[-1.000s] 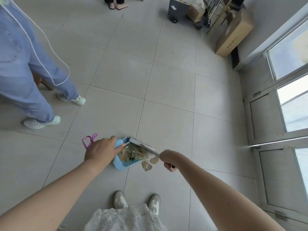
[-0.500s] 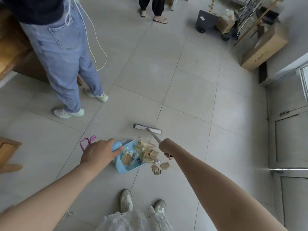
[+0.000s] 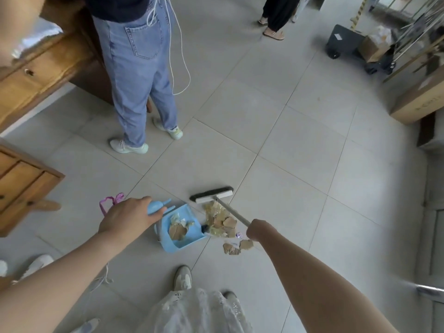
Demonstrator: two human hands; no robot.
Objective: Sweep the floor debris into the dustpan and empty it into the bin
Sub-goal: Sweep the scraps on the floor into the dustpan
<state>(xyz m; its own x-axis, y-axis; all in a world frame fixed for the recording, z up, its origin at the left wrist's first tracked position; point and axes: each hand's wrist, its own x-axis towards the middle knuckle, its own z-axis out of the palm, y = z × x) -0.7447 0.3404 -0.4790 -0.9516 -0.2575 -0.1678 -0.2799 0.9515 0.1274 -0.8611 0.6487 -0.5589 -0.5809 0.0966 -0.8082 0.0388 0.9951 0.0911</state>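
Observation:
A light blue dustpan (image 3: 189, 242) rests on the tiled floor in front of my feet, with a few cardboard scraps inside. My left hand (image 3: 127, 218) grips its blue handle. My right hand (image 3: 258, 230) is closed around the metal handle of a small broom (image 3: 212, 194), whose head lies on the floor just beyond the pan. A pile of torn cardboard and paper debris (image 3: 222, 222) lies between the broom head and the pan's open edge, with more scraps (image 3: 237, 247) by my right wrist. No bin is in view.
A person in blue jeans (image 3: 139, 75) stands to the upper left beside a wooden counter (image 3: 40, 66). Wooden furniture (image 3: 21, 186) sits at left. A pink ribbon (image 3: 111, 200) lies near my left hand. Boxes and a cart (image 3: 374, 49) stand far right.
The broom head has moved away from the pan to beyond the debris pile. Much of the debris now lies outside the pan. My view has tilted upward.

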